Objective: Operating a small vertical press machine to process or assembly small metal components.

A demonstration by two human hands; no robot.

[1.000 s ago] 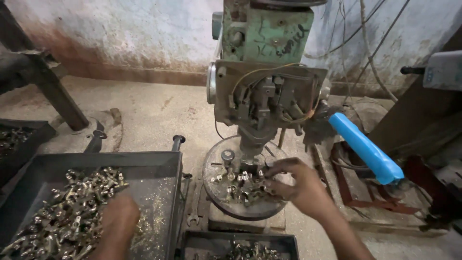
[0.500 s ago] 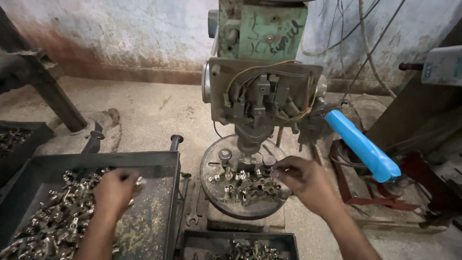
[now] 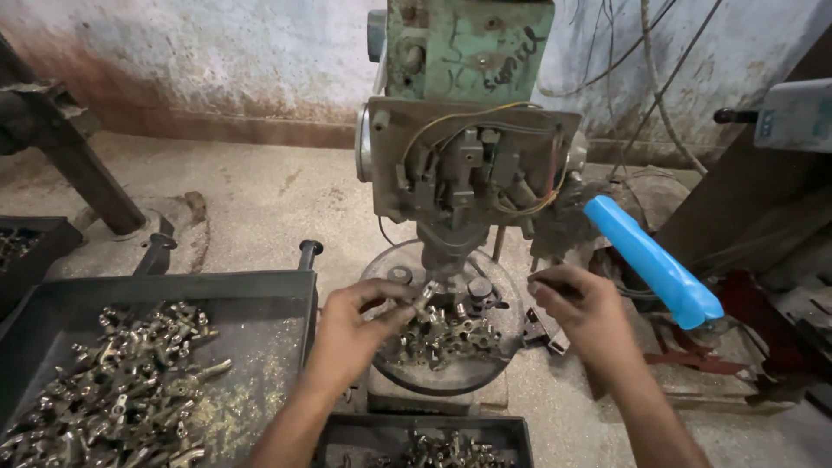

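Dusty concrete floor and a stained wall surround a green drill press (image 3: pixel 468 130) with a round metal table (image 3: pixel 451 368) heaped with small brass fittings. Left hand (image 3: pixel 355 325) pinches one brass fitting (image 3: pixel 425 299) between thumb and fingers just under the spindle. Right hand (image 3: pixel 585 316) hovers beside the table, fingers curled loosely, holding nothing visible, near a blue-wrapped lever handle (image 3: pixel 650 260). Dark metal tray (image 3: pixel 260 286) of brass parts lies to the left

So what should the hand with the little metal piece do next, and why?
Probably slide the small metal part under the drill head. The left hand pinches it just above the round table, right below the machine, while the right hand hovers nearby.
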